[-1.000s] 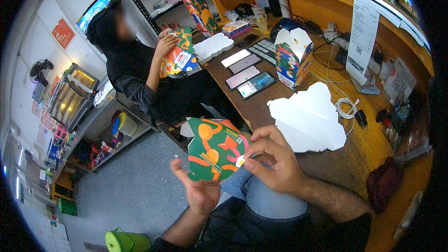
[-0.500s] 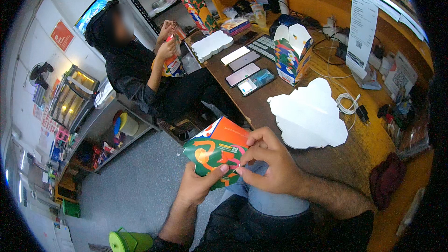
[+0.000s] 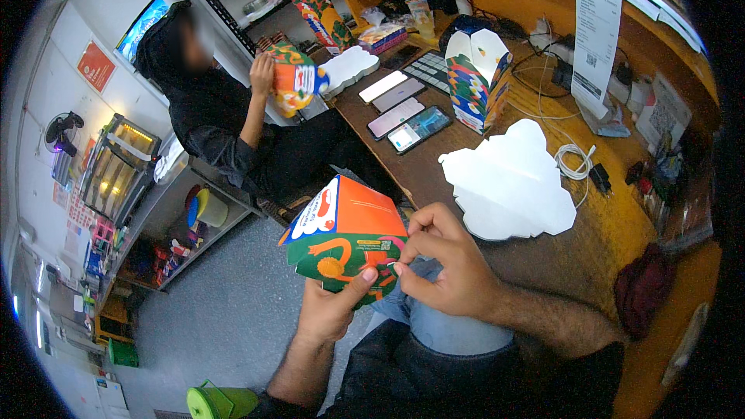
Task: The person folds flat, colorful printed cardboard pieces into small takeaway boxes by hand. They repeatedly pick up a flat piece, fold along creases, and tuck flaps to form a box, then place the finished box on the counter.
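Left hand [image 3: 330, 310] cupping colourful carton [image 3: 345, 240] from below, right hand [image 3: 442, 268] pinching its flap; too hard a tug likely to tear or crease it.

My left hand [image 3: 330, 312] sits low, palm up, fingers curled, thumb pressed upward. My right hand [image 3: 446, 271] is just beside it, knuckles up, fingertips [image 3: 405, 270] pinched together near the left thumb. Both forearms come in from the lower edge, bare.

Partly hidden carton and hands
The left hand [image 3: 330, 314] hides the printed carton's [image 3: 345, 237] underside; its far faces turn away. The right hand's [image 3: 450, 271] fingertips hide behind a flap.
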A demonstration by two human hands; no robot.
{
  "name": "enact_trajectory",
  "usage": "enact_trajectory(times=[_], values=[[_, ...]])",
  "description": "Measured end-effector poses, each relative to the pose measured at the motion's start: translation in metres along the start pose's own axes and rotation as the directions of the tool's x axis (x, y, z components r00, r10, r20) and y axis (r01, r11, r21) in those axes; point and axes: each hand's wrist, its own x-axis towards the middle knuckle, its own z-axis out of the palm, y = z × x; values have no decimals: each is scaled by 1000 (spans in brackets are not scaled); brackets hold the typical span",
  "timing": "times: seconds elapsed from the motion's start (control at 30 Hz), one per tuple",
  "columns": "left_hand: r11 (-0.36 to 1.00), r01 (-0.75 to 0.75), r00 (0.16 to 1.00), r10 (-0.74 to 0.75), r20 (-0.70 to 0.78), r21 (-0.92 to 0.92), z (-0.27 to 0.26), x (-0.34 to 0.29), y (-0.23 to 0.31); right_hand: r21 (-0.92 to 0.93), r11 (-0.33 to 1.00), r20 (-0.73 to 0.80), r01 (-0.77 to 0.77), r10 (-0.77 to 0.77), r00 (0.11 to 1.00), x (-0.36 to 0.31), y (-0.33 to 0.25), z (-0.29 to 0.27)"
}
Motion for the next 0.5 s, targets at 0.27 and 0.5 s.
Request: enact_trajectory(times=[0.27, 0.5], values=[[996, 27, 999, -30, 34, 89, -7, -2, 0, 15, 1000, 18, -17, 17, 1000, -2, 3, 1], [973, 28, 995, -49, 88, 229, -10, -2, -1, 167, 974, 18, -151, 150, 988, 3, -6, -1]])
